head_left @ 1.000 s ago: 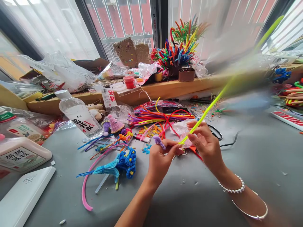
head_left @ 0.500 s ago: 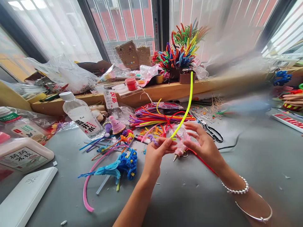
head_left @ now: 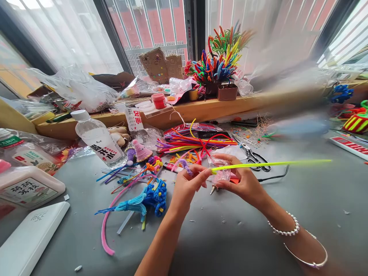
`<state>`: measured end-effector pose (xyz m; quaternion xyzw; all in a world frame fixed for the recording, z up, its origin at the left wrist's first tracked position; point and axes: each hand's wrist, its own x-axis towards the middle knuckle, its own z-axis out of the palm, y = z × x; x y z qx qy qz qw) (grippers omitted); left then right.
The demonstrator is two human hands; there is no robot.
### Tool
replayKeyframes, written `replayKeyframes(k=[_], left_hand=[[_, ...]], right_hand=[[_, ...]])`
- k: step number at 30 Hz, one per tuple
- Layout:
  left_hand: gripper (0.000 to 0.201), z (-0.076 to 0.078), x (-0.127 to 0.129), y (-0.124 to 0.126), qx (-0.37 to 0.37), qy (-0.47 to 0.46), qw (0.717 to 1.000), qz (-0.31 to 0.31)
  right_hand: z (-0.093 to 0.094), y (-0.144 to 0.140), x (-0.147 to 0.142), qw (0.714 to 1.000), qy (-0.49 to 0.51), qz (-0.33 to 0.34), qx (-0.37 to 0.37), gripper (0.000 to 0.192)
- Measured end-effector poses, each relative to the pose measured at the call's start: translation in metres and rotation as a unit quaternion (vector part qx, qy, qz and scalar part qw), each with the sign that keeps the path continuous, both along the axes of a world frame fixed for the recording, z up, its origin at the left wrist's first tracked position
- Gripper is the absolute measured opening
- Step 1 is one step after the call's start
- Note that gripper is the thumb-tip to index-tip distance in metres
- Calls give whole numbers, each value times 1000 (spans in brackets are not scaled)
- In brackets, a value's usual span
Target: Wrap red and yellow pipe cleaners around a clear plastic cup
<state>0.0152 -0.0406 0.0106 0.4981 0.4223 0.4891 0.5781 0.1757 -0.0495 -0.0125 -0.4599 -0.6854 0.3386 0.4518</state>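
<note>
One yellow-green pipe cleaner (head_left: 270,164) juts level over the tabletop (head_left: 301,214), right of the scissors (head_left: 254,158), near end pinched by left hand (head_left: 186,184) and right hand (head_left: 244,180), likely mid-twist; next needs steady pinch; two hands, one scissors.

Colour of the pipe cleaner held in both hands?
Neon yellow-green pipe cleaner, clearest in the head view.

One water bottle (head_left: 97,140), one scissors (head_left: 254,157) (both lying flat).
</note>
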Motion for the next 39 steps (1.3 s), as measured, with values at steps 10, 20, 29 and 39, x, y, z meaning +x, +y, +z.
replayKeyframes(k=[10,20,29,39], left_hand=[[19,-7,5,-2,-24,-30,999,-1],[20,-11,7,0,-73,-63,995,16],[21,-2,-6,16,-16,-122,983,136],[24,16,-16,40,35,-159,970,183]], right_hand=[[3,-4,-3,1000,-1,-28,-12,58],[-4,1,-4,998,-49,-47,4,60],[7,25,55,970,-203,-110,-75,33],[-19,20,57,937,-328,-44,-112,40]])
